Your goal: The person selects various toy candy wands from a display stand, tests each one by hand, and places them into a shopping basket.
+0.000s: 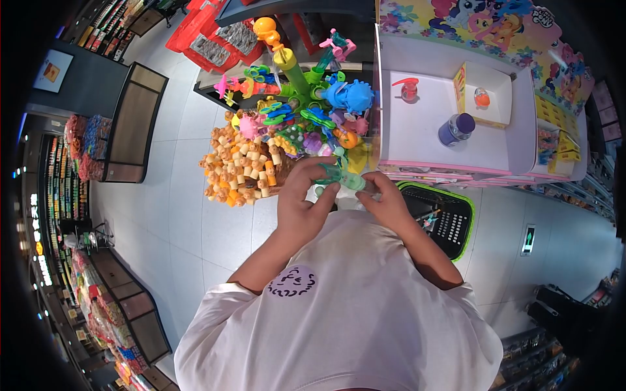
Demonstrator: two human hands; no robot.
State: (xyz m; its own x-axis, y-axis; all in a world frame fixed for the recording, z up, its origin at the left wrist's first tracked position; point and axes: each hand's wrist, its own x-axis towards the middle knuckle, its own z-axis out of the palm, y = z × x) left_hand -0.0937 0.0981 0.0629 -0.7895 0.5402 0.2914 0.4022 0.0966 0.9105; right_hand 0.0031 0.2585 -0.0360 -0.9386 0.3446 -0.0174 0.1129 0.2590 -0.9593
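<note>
In front of my chest, both hands hold a small green translucent plastic toy [351, 181], its exact kind unclear. The thumb and fingers of my left hand [303, 199] close around its darker green end. My right hand [389, 203] pinches the paler end between thumb and fingers. Just beyond my hands stands a rack [297, 81] of colourful plastic toys with a yellow-green post. To its left lies a heap of orange and cream figure-like toys [238, 166].
A white display bin [417, 140] on the right holds a purple-lidded jar [456, 130], a small red toy [409, 90] and an open box [502, 98] with an orange item. Below it sits a black basket with a green rim [471, 225]. Shelving [134, 124] stands left.
</note>
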